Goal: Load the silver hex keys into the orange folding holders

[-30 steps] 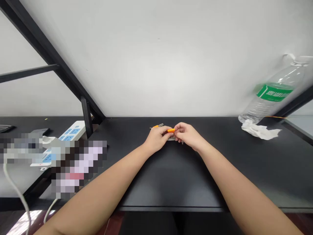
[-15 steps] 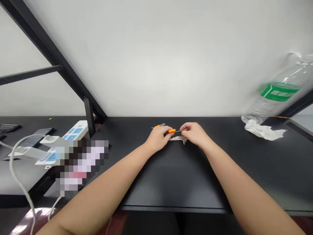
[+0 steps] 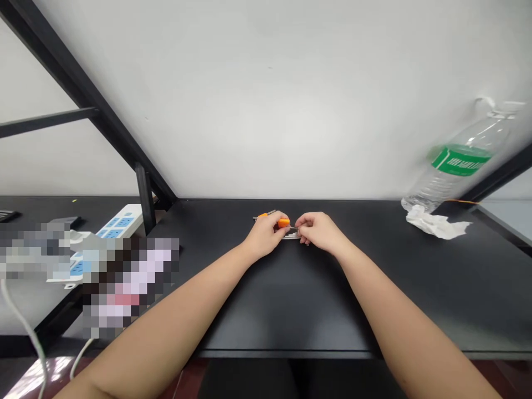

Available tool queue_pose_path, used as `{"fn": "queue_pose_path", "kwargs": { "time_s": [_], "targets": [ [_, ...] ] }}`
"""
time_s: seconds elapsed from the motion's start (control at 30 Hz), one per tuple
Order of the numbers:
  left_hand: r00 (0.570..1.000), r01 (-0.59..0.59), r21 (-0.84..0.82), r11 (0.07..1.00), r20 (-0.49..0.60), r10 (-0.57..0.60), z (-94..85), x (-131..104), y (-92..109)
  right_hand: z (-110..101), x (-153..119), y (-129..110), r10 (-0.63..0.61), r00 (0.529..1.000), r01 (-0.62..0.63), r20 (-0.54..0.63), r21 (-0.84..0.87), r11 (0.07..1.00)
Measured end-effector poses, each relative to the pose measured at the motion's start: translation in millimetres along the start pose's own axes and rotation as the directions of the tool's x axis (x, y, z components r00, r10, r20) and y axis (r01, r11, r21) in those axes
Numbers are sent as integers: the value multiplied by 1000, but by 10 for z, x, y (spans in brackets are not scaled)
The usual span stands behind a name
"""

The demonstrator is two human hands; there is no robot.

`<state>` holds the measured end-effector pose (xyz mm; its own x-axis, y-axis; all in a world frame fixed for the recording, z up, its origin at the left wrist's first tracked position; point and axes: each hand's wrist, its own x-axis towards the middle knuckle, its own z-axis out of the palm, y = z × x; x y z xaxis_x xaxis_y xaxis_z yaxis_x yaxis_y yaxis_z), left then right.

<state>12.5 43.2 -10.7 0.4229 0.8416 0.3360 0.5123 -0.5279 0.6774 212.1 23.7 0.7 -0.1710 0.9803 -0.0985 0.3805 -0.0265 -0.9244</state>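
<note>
At the middle of the black tabletop, my left hand [image 3: 265, 235] is closed on an orange plastic hex key holder [image 3: 284, 223]. Another orange part and some metal shafts stick out past its knuckles on the far left side. My right hand [image 3: 320, 233] pinches the end of a thin hex key [image 3: 293, 228] that reaches to the orange holder. Whether this key sits inside a slot of the holder is hidden by my fingers. Below, several silver hex keys [image 3: 291, 236] lie side by side between both hands, partly covered by the right fingers.
A clear bottle with a green label [image 3: 461, 160] leans at the right by the wall. Crumpled white tissue [image 3: 436, 223] lies below it. To the left are a white power strip [image 3: 124, 219], cables and a blurred-out item. A black metal frame post [image 3: 145, 191] stands beside them.
My right hand has moved left, closer to my left hand, so less of the hex key shows between them. The orange holder has turned a little, and the whole view has shifted slightly.
</note>
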Motion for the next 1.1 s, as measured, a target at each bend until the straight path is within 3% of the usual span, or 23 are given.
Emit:
{"fn": "queue_pose_path", "kwargs": {
  "time_s": [0.2, 0.4, 0.57, 0.7, 0.9, 1.1],
  "targets": [
    [999, 36, 0, 999, -17, -36, 0, 11, -51, -47, 35, 57, -17, 1000, 17, -18, 7, 1000],
    [1000, -14, 26, 1000, 2, 14, 9, -2, -7, -14, -1, 14, -41, 999, 35, -29, -176, 984],
    [1000, -12, 36, 999, -10, 13, 3, -4, 6, -4, 2, 7, -15, 1000, 13, -11, -146, 989],
    [998, -58, 53, 997, 5, 58, 4, -13, 10, -2, -13, -33, -47, 998, 37, -38, -231, 972],
    [994, -99, 84, 992, 58, 95, 7, -17, 26, -5, -52, -119, 9, 995, -41, -99, -330, 943],
    [997, -78, 111, 991, 23, 75, -28, -6, -21, -152, -7, -78, 24, 983, -110, -182, -479, 871]
  ]
}}
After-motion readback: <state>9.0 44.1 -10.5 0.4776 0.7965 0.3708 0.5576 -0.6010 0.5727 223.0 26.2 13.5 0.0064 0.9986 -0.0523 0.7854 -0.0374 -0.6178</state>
